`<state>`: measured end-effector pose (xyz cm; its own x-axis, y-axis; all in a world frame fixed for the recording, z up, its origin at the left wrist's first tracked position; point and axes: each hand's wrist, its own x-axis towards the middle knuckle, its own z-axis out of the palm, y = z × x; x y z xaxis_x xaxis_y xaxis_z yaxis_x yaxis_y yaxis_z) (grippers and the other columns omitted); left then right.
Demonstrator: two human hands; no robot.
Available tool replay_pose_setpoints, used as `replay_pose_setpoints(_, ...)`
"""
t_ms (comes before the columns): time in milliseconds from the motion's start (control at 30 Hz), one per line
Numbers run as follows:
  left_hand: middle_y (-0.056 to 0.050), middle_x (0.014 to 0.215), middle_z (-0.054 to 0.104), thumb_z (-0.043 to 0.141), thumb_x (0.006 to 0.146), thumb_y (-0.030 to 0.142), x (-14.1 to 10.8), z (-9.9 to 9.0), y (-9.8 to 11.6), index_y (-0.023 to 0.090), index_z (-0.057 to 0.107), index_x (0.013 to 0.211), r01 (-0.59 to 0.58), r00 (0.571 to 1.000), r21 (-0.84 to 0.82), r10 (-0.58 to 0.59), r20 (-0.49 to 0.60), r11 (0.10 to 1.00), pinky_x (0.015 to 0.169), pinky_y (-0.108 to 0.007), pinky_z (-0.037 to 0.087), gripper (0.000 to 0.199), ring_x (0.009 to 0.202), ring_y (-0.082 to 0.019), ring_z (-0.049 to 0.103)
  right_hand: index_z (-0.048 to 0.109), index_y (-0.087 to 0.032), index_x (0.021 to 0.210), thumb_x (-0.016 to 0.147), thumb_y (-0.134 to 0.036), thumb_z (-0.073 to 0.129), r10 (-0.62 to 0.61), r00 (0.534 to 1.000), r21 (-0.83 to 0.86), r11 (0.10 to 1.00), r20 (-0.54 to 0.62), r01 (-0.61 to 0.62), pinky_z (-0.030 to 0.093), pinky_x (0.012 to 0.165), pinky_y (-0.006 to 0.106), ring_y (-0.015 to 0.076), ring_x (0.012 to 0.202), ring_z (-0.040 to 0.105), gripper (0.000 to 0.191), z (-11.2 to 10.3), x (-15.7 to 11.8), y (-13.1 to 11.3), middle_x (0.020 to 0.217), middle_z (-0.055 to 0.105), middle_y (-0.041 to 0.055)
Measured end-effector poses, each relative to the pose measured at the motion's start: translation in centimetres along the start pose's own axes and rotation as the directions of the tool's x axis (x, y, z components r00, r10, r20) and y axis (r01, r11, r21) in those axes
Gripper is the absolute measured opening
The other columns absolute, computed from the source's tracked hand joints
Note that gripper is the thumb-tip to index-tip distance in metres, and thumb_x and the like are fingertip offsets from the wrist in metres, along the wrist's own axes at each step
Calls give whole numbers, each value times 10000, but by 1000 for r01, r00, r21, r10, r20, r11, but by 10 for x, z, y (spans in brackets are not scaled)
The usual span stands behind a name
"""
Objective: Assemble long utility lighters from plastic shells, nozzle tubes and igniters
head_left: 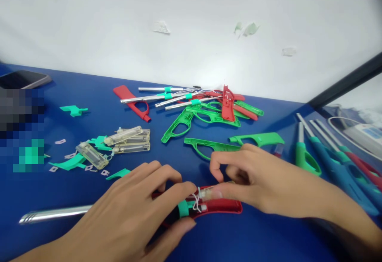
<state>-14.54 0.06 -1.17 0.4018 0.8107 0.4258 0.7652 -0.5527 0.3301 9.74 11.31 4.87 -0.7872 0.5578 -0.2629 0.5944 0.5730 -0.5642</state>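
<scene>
On the near part of the blue table [268, 234] lies a red lighter shell half [228, 207], inside up. My left hand [140, 206] grips it with thumb and fingers over its left part, covering much of it. A silver lighter tube [56, 214] sticks out to the left from under that hand. Between its fingertips show a teal trigger piece [183, 209] and thin white wires [196, 203]. My right hand [253, 178] is closed, its thumb and fingers pinching a clear fuel tank [210, 193] at the shell's handle end. Part of the tank is hidden by the thumb.
Several clear tanks [131, 146] and teal pieces [70, 163] lie at left. Red and green shell halves [211, 116] and silver tubes [143, 98] are heaped behind. Lighters with tubes [343, 170] lie at right. A phone [26, 79] rests far left, before a white wall [191, 47].
</scene>
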Motion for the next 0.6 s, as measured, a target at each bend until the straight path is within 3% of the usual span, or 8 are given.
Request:
replay_pose_setpoints(100,-6,1109,686,540,1042,309,4,-3,0,331,608,1305,15,1000,-51,-14,23,999,818,-368,554,272,884,-203,662,548,-259,852,991,-480,686,-2,999,109,994,36,-2,277,475,232,78,480,317,294,0,1,0,506,405,-140)
replay_pose_setpoints(300,-18,1085,677,513,1053,282,4,-3,3,324,650,1281,25,998,-60,-21,64,998,844,-337,562,269,898,-185,647,551,-241,798,930,-465,756,141,981,290,941,135,-175,205,430,232,65,487,305,331,0,6,2,514,410,-135)
replay_pose_setpoints(600,-64,1089,691,639,986,472,9,2,1,314,722,1246,29,998,0,-29,56,1000,930,-345,590,315,1009,-225,643,545,-241,795,915,-440,771,151,980,336,924,127,-186,222,435,221,66,495,318,324,2,6,4,531,418,-129)
